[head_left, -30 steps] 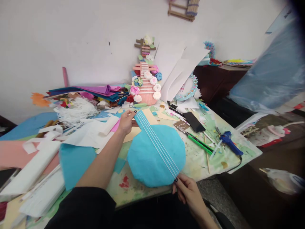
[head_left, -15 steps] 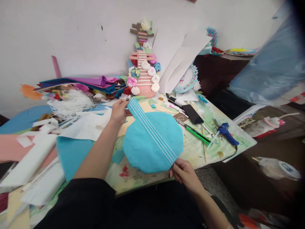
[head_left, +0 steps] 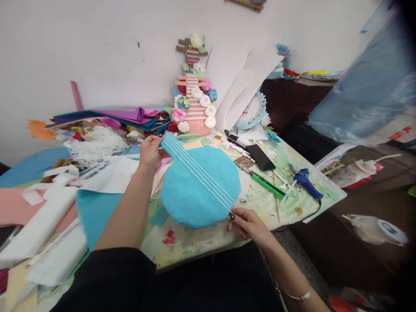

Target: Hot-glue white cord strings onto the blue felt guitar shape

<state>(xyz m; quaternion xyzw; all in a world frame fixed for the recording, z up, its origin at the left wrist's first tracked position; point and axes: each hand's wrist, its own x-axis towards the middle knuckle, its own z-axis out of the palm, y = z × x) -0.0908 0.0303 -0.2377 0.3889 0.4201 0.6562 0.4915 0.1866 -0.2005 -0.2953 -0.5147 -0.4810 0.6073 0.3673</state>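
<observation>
A blue paper-covered shape, round with a short neck, is held tilted above the table, its neck toward the upper left. Several white strings run diagonally across it from neck to lower right edge. My left hand pinches the end of the neck. At the lower right edge, my right hand grips the rim near the string ends, thumb on top.
A pink paper instrument with flowers leans on the wall. Right of the blue shape lie a phone, a green cutter and a blue glue gun. White string, papers and white rolls cover the left side.
Both hands and the blue shape have moved slightly left and, at the lower edge, up in the view. The camera view has shifted a little. Both hands keep their hold.
</observation>
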